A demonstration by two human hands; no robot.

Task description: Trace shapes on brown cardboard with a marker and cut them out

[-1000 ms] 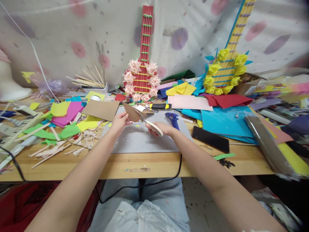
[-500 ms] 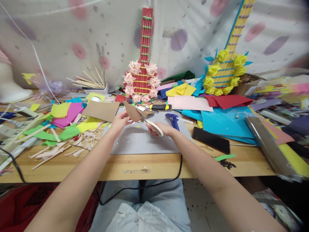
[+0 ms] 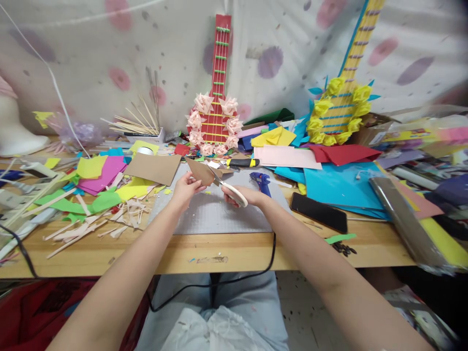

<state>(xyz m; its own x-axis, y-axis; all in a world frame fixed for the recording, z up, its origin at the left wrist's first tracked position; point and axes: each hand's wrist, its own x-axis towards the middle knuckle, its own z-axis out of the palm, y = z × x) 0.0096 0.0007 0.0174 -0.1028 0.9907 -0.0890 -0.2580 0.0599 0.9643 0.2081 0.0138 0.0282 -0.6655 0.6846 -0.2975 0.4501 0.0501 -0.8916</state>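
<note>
Head: scissors (image 3: 234, 189) at card (image 3: 199, 171) edge

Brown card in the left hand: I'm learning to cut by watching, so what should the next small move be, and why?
Perhaps a small snip with the scissors: the right hand holds them, their blades overlap the brown card in this view, and the left hand holds that card.

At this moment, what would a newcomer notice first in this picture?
A red guitar-shaped craft with pink flowers stands at the back centre, with a yellow one further right. In front, over a grey mat, the left hand holds brown card, the right hand white-handled scissors.
</note>
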